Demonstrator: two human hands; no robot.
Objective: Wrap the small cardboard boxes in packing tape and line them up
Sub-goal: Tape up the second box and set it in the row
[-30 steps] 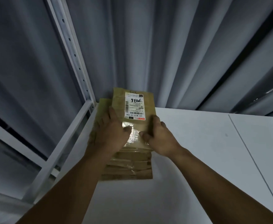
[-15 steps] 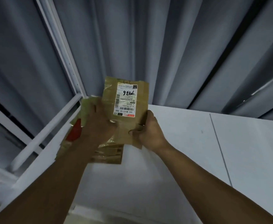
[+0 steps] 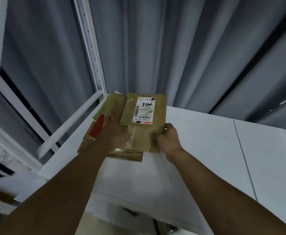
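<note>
A flat cardboard box (image 3: 155,114) with a white label (image 3: 144,110) lies on top of a pile of boxes (image 3: 128,154) at the far left corner of the white counter (image 3: 198,150), close to the grey curtain (image 3: 172,48) and a white rack frame (image 3: 91,48). The right grip (image 3: 166,138) is clamped on the labelled box's near right edge, thumb on top and fingers curled under. The left grip (image 3: 115,131) rests apart, fingers stretched forward over a neighbouring box with a red patch (image 3: 97,126), though blur hides detail. Shiny clear tape (image 3: 135,138) covers the cardboard between both grips.
</note>
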